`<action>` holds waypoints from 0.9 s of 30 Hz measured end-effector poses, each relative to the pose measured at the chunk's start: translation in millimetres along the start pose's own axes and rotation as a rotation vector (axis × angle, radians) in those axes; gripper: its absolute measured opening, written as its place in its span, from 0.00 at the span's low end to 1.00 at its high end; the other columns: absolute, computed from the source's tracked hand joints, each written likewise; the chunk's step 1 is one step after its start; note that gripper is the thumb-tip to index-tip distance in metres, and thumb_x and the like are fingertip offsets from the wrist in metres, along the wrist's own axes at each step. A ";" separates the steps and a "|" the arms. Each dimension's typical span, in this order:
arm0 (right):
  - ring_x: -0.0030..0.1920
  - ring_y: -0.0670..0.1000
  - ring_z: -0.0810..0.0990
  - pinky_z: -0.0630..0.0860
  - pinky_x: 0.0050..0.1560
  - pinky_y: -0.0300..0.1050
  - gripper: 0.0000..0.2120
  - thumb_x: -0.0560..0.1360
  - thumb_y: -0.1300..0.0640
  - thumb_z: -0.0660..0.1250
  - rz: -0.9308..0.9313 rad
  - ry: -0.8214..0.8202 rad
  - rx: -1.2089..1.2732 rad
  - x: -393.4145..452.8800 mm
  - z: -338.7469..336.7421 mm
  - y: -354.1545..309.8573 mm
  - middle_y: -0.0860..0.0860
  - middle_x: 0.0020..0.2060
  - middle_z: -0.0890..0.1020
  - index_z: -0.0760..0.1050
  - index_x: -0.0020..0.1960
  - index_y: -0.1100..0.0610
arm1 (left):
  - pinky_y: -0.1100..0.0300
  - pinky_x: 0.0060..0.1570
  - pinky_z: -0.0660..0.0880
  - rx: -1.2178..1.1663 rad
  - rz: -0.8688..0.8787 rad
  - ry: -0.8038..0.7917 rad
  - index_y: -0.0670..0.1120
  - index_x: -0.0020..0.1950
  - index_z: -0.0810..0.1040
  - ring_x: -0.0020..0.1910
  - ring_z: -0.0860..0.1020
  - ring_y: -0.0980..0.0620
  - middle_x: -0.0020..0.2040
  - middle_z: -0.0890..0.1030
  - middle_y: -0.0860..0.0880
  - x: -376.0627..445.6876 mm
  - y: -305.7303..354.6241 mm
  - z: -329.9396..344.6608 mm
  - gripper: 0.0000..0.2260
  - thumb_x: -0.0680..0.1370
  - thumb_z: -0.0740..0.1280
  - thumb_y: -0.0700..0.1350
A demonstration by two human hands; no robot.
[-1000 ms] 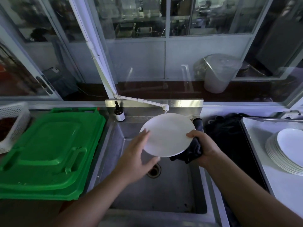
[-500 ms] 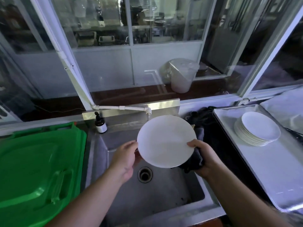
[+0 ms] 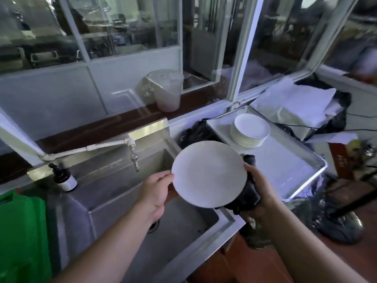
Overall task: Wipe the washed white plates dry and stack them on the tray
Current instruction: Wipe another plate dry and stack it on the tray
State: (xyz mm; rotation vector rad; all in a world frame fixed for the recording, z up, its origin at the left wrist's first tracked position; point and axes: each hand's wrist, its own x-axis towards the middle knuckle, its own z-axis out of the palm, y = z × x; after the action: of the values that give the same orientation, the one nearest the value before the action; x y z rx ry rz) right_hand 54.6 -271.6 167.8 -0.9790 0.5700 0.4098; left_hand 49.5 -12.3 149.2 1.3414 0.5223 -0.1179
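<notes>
Just above the right end of the steel sink (image 3: 114, 203), a white plate (image 3: 209, 174) is being held tilted, the left hand (image 3: 155, 190) pinching its left rim while the right hand (image 3: 260, 190) is gripping a dark cloth (image 3: 247, 198) pressed against its right edge and back. Around them, a tap (image 3: 133, 155) is hanging over the basin, a dark pump bottle (image 3: 63, 177) is standing on the sink's back ledge, and a green lid (image 3: 22, 240) is lying at far left. Right of the sink, a metal tray (image 3: 293, 166) is holding a stack of white plates (image 3: 250, 130) at its far end, with crumpled black plastic (image 3: 195, 131) lying between sink and tray.
</notes>
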 end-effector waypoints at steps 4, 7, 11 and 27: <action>0.33 0.62 0.76 0.81 0.36 0.51 0.21 0.74 0.46 0.71 -0.010 0.127 -0.015 -14.8 -51.1 -30.9 0.62 0.36 0.70 0.73 0.52 0.63 | 0.49 0.46 0.83 0.111 0.022 -0.101 0.41 0.59 0.84 0.50 0.85 0.43 0.54 0.87 0.39 5.8 -1.6 59.9 0.08 0.82 0.68 0.41; 0.29 0.60 0.83 0.82 0.34 0.51 0.16 0.78 0.51 0.69 -0.043 0.210 0.005 -20.8 -105.2 -56.4 0.61 0.29 0.79 0.77 0.49 0.66 | 0.50 0.44 0.83 0.139 0.026 -0.157 0.40 0.59 0.83 0.47 0.84 0.44 0.50 0.87 0.40 4.4 -6.3 116.3 0.07 0.83 0.67 0.38; 0.45 0.66 0.80 0.76 0.60 0.76 0.22 0.72 0.55 0.75 -0.115 0.330 0.016 -33.2 -188.4 -90.5 0.64 0.38 0.81 0.81 0.58 0.69 | 0.47 0.52 0.82 0.205 0.027 -0.250 0.41 0.58 0.84 0.48 0.85 0.45 0.50 0.88 0.42 -4.2 -22.0 205.9 0.08 0.82 0.68 0.38; 0.31 0.56 0.85 0.79 0.31 0.45 0.06 0.79 0.66 0.70 -0.267 0.631 0.082 -86.6 -418.1 -211.0 0.58 0.34 0.87 0.80 0.55 0.61 | 0.47 0.51 0.84 0.337 -0.046 -0.489 0.39 0.61 0.83 0.50 0.86 0.41 0.52 0.87 0.40 -27.7 -84.0 488.2 0.09 0.82 0.68 0.38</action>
State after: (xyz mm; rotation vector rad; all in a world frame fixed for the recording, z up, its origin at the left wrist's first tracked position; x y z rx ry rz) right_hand -4.5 -744.1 179.0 -1.0876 0.9982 -0.1746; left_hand 136.4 -500.8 150.2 1.5605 0.1183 -0.5768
